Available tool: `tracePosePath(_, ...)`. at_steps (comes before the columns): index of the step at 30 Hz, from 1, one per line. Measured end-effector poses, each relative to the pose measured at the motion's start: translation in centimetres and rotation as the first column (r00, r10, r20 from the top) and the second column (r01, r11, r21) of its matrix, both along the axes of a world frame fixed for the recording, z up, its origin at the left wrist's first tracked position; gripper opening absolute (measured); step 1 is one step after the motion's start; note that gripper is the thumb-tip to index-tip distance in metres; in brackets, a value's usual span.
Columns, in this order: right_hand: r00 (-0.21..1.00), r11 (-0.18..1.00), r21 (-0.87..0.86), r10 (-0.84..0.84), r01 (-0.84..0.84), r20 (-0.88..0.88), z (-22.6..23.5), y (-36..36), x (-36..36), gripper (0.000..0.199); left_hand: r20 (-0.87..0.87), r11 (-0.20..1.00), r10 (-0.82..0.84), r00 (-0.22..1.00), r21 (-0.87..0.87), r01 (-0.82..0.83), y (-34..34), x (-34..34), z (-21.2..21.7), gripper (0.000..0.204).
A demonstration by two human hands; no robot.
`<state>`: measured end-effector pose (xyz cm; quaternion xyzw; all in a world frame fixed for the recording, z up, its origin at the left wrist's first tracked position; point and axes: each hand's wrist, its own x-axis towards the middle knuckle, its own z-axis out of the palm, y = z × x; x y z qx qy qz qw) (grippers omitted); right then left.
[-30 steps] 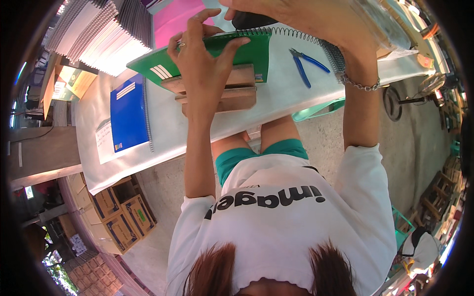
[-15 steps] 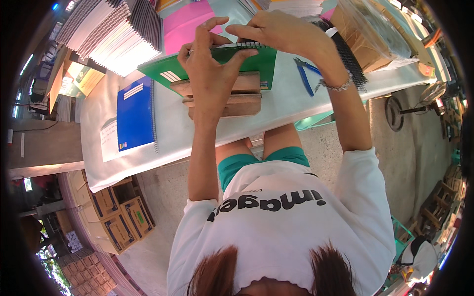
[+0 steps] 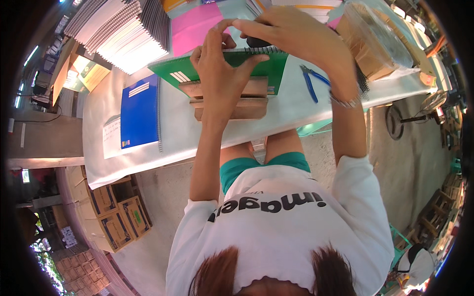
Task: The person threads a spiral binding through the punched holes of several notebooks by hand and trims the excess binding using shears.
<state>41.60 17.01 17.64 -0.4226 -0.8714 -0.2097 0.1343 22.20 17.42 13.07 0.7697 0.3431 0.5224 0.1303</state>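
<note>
A green notebook (image 3: pixel 173 69) stands on its edge, tilted, in a slotted wooden block (image 3: pixel 232 108) on the table. My left hand (image 3: pixel 220 69) grips it, thumb along the front cover and fingers over the top edge. A dark spiral coil (image 3: pixel 266 50) runs along the right part of that edge. Just above it is my right hand (image 3: pixel 281 29), its fingers curled and its thumb reaching toward my left fingertips. Something dark (image 3: pixel 256 42) shows under the right fingers; I cannot make out what it is. Blue-handled pliers (image 3: pixel 311 84) lie to the right of the notebook.
A blue spiral notebook (image 3: pixel 140 111) lies at the left over a handwritten sheet (image 3: pixel 111 138). Stacks of coil-bound notebooks (image 3: pixel 123 34) stand at the far left, near a pink sheet (image 3: pixel 190 29). A plastic-lined cardboard box (image 3: pixel 373 49) is at the far right.
The view has shifted a little, so the table's things appear slightly moved. My right hand has moved slightly along the notebook's top edge, its thumb now close to my left fingertips.
</note>
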Motion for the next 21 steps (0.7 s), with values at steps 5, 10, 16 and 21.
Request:
tracePosePath(5, 0.978, 0.998, -0.035, 0.037, -0.045, -0.205, 0.2, 0.0, -0.4, 0.039, 0.006, 1.000, -0.002, 1.000, 0.019, 0.002, 0.4, 0.0, 0.1, 0.090)
tracePosePath(10, 0.994, 0.996, -0.092, -0.019, 0.008, -0.111, 0.3, -0.2, -0.7, 0.030, -0.012, 0.993, 0.035, 0.999, 0.116, -0.034, 0.1, 0.0, 0.2, 0.092)
tracePosePath(16, 0.923, 0.983, 0.128, 0.167, -0.130, -0.346, -0.8, -0.2, -1.1, 0.031, 0.012, 0.999, -0.025, 1.000, -0.020, 0.025, -0.4, -0.2, 0.3, 0.097)
tracePosePath(21, 0.981, 0.993, 0.119, 0.035, -0.012, -0.192, -1.1, -0.3, -1.6, 0.028, 0.010, 1.000, -0.004, 1.000, 0.025, 0.004, -0.4, -0.2, 0.5, 0.097)
